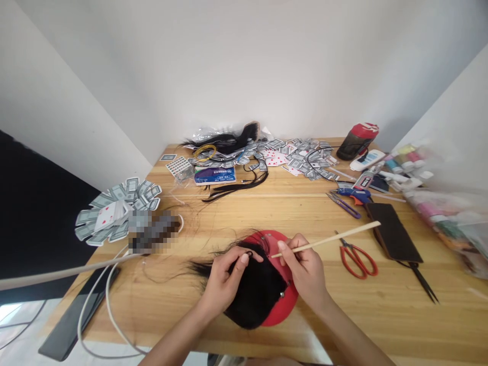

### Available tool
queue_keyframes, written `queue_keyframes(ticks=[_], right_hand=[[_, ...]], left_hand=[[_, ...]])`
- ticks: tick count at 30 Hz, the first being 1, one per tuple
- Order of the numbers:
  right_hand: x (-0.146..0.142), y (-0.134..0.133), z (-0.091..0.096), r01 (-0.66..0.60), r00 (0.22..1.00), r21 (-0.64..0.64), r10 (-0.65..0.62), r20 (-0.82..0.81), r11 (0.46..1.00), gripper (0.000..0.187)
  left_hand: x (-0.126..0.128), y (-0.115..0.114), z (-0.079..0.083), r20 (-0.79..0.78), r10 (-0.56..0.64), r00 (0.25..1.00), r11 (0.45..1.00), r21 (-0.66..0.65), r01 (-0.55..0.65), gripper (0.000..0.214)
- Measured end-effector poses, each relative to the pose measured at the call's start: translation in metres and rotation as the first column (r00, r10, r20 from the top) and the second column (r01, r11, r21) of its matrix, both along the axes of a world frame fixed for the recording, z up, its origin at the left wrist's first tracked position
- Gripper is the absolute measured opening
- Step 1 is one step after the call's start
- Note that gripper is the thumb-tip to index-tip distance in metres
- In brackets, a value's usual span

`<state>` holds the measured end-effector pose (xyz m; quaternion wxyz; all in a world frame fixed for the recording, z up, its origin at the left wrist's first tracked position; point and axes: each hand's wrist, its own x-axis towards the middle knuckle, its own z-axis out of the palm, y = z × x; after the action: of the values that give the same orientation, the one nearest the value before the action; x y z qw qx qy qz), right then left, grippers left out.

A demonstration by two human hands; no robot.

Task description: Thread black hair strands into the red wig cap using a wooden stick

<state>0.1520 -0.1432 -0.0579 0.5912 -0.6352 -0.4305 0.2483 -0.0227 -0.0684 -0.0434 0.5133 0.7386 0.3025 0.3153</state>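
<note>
A round red board (284, 254) lies on the wooden table (381, 325), with a black hair piece (255, 292) spread over it and fixed by small metal studs. My left hand (223, 279) pinches a small looped strand of the black hair (248, 253) between thumb and fingers. My right hand (303, 269) grips a thin wooden stick (328, 243), whose tip points left and ends just above the red board. Both hands rest close together over the board, and the left hand hides part of the hair.
Red-handled scissors (356, 260) and a dark phone case (392, 233) lie to the right, near black tweezers (423, 282). A glue gun (354, 195) sits farther back. Cut-up playing cards (301, 162) and black hair strands (240, 184) cover the back. A white cable (107, 300) crosses the left corner.
</note>
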Motion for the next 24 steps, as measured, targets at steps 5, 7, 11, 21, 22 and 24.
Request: queue_keyframes(ticks=[5, 7, 11, 21, 22, 24], right_hand=[[-0.002, 0.0, -0.001, 0.04, 0.999, 0.012, -0.04, -0.009, 0.999, 0.036], [-0.002, 0.0, -0.001, 0.05, 0.998, 0.013, -0.05, -0.025, 0.999, 0.036], [-0.002, -0.001, -0.002, 0.058, 0.996, 0.018, -0.057, -0.072, 0.998, 0.035], [0.01, 0.009, 0.01, 0.158, 0.974, 0.082, -0.142, -0.175, 0.984, 0.03], [0.015, 0.011, 0.014, 0.192, 0.97, 0.103, -0.173, -0.173, 0.976, 0.029], [0.028, 0.013, 0.023, 0.276, 0.953, 0.165, -0.249, -0.171, 0.947, 0.025]], left_hand=[[-0.007, -0.003, -0.005, 0.032, 0.047, 0.998, 0.992, -0.12, -0.043, 0.031], [-0.012, -0.004, -0.008, 0.051, 0.081, 0.995, 0.982, -0.174, -0.071, 0.032], [-0.03, 0.001, -0.014, 0.091, 0.195, 0.977, 0.96, -0.224, -0.171, 0.035], [-0.081, 0.035, -0.004, 0.252, 0.656, 0.711, 0.755, -0.208, -0.622, 0.028], [-0.081, 0.035, -0.003, 0.257, 0.667, 0.699, 0.745, -0.207, -0.634, 0.027], [-0.077, 0.032, -0.001, 0.251, 0.655, 0.712, 0.755, -0.193, -0.626, 0.028]])
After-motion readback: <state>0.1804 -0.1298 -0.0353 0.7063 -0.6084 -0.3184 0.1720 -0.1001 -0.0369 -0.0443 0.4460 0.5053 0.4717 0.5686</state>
